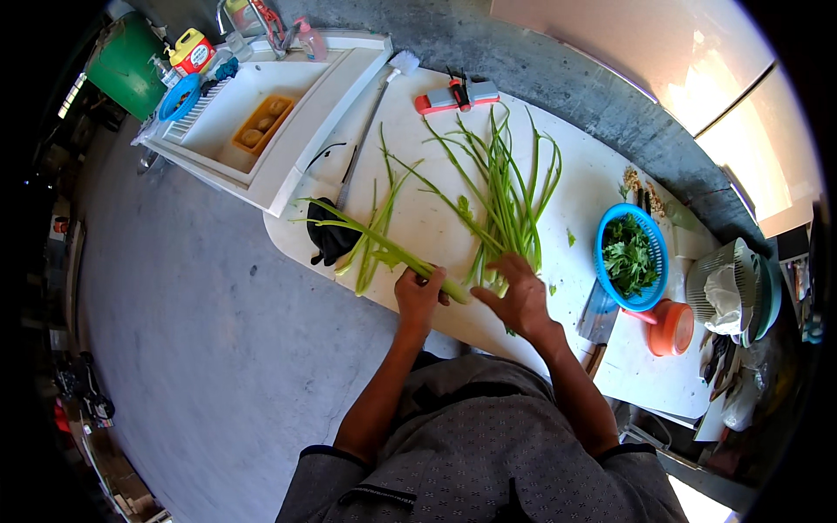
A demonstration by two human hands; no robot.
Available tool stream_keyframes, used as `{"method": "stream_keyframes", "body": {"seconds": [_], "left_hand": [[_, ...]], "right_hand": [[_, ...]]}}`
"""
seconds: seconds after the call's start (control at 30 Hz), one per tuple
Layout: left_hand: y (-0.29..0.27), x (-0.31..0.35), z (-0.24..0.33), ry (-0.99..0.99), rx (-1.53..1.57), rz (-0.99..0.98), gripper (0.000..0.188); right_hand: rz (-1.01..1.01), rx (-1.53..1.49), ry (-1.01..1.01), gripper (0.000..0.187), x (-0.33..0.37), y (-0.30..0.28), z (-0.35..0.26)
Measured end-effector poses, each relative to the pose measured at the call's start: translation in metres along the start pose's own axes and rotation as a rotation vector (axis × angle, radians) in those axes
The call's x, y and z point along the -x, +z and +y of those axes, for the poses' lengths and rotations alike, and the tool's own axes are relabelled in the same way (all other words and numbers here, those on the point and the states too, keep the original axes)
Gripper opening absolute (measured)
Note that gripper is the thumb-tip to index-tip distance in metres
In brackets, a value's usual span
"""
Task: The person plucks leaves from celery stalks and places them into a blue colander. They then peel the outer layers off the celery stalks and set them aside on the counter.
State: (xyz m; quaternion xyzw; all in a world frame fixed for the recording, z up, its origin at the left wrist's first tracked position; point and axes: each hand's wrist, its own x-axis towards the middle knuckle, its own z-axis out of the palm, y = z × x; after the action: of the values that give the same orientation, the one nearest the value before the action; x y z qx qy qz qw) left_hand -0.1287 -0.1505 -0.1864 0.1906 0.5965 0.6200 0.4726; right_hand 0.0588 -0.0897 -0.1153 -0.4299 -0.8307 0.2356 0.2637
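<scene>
My left hand [418,295] is wrapped round a green celery stalk [392,248], whose thin ends point to the far left. Just right of the stalk's thick end, my right hand [523,298] hovers with thumb and fingers apart, and I see nothing in it. Beyond that hand lies a large pile of celery stalks [508,196] on the white table [427,205]. A smaller group of celery stalks [377,216] rests to the left, partly under the held one. Celery leaves [631,258] fill a blue plastic basket [660,248] on the right.
A cleaver [598,315] lies right of my right hand, beside an orange pot [671,328]. A black cloth-like bundle [330,231] sits at the table's left edge. Far left, a white sink [296,80] holds an orange tray [237,139]. A sharpening stone [482,91] lies at the back.
</scene>
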Motion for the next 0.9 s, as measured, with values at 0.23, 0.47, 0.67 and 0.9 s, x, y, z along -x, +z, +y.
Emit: {"method": "stream_keyframes", "body": {"seconds": [0.23, 0.47, 0.67, 0.9], "left_hand": [[0.002, 0.001, 0.004, 0.058, -0.296, -0.097, 0.024], [-0.005, 0.008, 0.008, -0.078, 0.067, -0.372, 0.023], [-0.004, 0.008, -0.003, -0.023, 0.107, -0.33, 0.016], [0.013, 0.024, 0.017, -0.064, 0.293, -0.244, 0.015]], "right_hand": [[-0.187, -0.189, 0.048, 0.028, 0.007, 0.034, -0.005], [-0.271, -0.439, 0.186, 0.024, 0.013, 0.04, -0.001], [-0.38, -0.364, 0.238, 0.032, 0.008, 0.033, -0.013], [-0.055, -0.563, 0.296, 0.036, 0.007, 0.053, 0.012]]}}
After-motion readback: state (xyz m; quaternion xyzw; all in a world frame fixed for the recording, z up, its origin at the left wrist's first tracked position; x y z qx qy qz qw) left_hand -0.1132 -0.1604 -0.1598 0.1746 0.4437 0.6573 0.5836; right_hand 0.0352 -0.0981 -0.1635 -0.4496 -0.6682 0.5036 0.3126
